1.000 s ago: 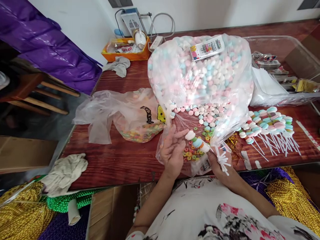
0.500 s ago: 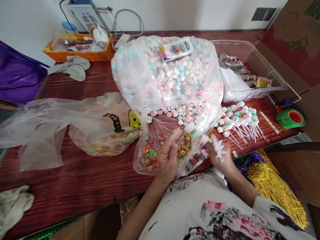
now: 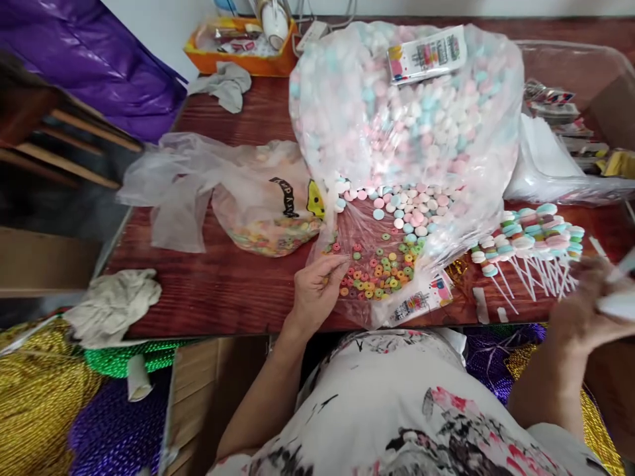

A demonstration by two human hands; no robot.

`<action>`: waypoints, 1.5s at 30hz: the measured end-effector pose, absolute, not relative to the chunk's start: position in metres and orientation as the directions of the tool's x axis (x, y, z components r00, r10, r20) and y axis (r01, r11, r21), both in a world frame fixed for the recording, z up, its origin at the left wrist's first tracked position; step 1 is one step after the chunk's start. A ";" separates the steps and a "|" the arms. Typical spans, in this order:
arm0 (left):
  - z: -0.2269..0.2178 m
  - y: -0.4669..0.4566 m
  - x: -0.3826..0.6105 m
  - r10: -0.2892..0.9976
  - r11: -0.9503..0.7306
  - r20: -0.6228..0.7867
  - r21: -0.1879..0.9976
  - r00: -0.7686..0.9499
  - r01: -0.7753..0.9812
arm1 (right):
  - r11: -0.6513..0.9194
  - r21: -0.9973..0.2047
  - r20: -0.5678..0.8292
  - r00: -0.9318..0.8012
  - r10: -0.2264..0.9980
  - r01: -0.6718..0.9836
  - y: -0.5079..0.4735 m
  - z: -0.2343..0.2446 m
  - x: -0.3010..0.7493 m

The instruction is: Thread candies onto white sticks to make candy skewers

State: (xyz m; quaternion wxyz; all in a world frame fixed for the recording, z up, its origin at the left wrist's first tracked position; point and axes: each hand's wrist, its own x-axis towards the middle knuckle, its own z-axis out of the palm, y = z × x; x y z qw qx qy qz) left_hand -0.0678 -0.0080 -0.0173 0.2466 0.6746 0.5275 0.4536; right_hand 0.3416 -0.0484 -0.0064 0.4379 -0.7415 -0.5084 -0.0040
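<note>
My left hand (image 3: 317, 291) is closed in a pinch at the left side of a pile of small coloured rings (image 3: 380, 274); whatever its fingertips hold is too small to make out. The rings lie on the spread mouth of a large clear plastic bag (image 3: 342, 106), with loose pastel candy discs (image 3: 417, 208) behind them. At the right edge my right hand (image 3: 578, 314), smeared by motion, is around something white that I cannot make out. Close to it lies a heap of pastel candy skewers (image 3: 530, 231) on white sticks.
A knotted bag of rings (image 3: 268, 228) lies left, near a crumpled cloth (image 3: 116, 304). Small printed packets (image 3: 426, 56) lie on and before the big bag. A clear plastic bin (image 3: 570, 56) and an orange tray (image 3: 208, 59) stand behind. Bead strands (image 3: 44, 396) hang below the table.
My right hand has swung right, past the skewer heap; the white sticks and candy seen in it before no longer show there. My left hand has closed to a pinch. The view has shifted.
</note>
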 end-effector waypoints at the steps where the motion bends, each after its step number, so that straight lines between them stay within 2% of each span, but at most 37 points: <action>1: -0.018 -0.006 -0.067 0.933 -0.340 0.351 0.791 0.078 0.509 | -0.050 -0.690 0.515 0.538 0.667 0.722 -0.055 -0.007 0.334; 2: -0.019 -0.002 -0.065 0.931 -0.357 0.342 0.770 0.130 0.530 | 0.028 -0.752 0.556 0.611 0.563 0.658 -0.061 -0.009 0.324; 3: -0.018 0.006 -0.062 0.929 -0.369 0.324 0.749 0.181 0.551 | 0.106 -0.809 0.540 0.662 0.519 0.578 -0.066 -0.015 0.314; 4: -0.017 0.016 -0.059 0.927 -0.375 0.300 0.729 0.225 0.572 | 0.129 -0.863 0.459 0.651 0.605 0.488 -0.072 -0.022 0.304; 7: -0.012 0.063 -0.044 0.924 -0.378 0.227 0.655 0.307 0.654 | 0.011 -0.977 0.141 0.610 0.779 0.211 -0.083 -0.054 0.284; 9: -0.009 0.098 -0.031 0.921 -0.383 0.170 0.546 0.350 0.745 | 0.002 -0.995 0.055 0.560 0.827 0.095 -0.087 -0.072 0.281; 12: -0.012 0.134 -0.013 0.944 -0.322 0.052 0.376 0.327 0.869 | 0.013 -0.996 0.056 0.480 0.876 0.093 -0.088 -0.083 0.288; 14: -0.016 0.142 -0.006 0.950 -0.301 0.021 0.340 0.313 0.891 | 0.000 -0.988 0.066 0.429 0.901 0.153 -0.087 -0.083 0.292; 16: -0.020 0.141 -0.007 0.944 -0.321 0.059 0.388 0.324 0.864 | -0.021 -0.980 0.062 0.401 0.914 0.199 -0.087 -0.082 0.294; 18: -0.021 0.138 -0.013 0.930 -0.368 0.173 0.505 0.326 0.781 | -0.037 -0.979 0.050 0.416 0.908 0.199 -0.089 -0.081 0.293; 20: -0.020 0.137 -0.019 0.906 -0.421 0.324 0.614 0.273 0.668 | -0.041 -0.990 0.028 0.481 0.876 0.133 -0.090 -0.081 0.289; 22: -0.021 0.138 -0.017 0.861 -0.497 0.444 0.638 0.246 0.588 | -0.016 -1.000 0.000 0.570 0.822 0.023 -0.090 -0.079 0.284; 24: -0.025 0.140 -0.007 0.807 -0.588 0.468 0.567 0.361 0.578 | 0.034 -0.997 -0.013 0.640 0.768 -0.062 -0.087 -0.076 0.280; 28: -0.037 0.135 0.019 0.645 -0.759 0.232 0.304 0.728 0.575 | 0.054 -0.996 -0.011 0.663 0.749 -0.077 -0.078 -0.069 0.276; 31: -0.041 0.127 0.023 0.569 -0.816 0.141 0.218 0.810 0.535 | 0.016 -0.998 -0.023 0.626 0.780 -0.056 -0.074 -0.067 0.275; 34: -0.040 0.127 0.013 0.580 -0.804 0.161 0.271 0.799 0.529 | 0.000 -0.998 -0.034 0.586 0.810 -0.058 -0.073 -0.068 0.276; 37: -0.036 0.139 0.006 0.659 -0.729 0.167 0.382 0.733 0.568 | 0.029 -0.995 -0.031 0.576 0.817 -0.095 -0.074 -0.070 0.278; 40: -0.028 0.152 0.008 0.751 -0.606 0.121 0.518 0.649 0.604 | 0.124 -0.990 0.051 0.641 0.766 -0.068 -0.079 -0.070 0.277; 42: -0.023 0.153 0.012 0.786 -0.537 0.078 0.578 0.613 0.615 | 0.099 -0.995 0.057 0.681 0.730 -0.023 -0.082 -0.071 0.277; 45: -0.020 0.142 0.021 0.754 -0.582 0.050 0.514 0.655 0.630 | -0.027 -1.000 -0.016 0.681 0.732 0.006 -0.084 -0.076 0.280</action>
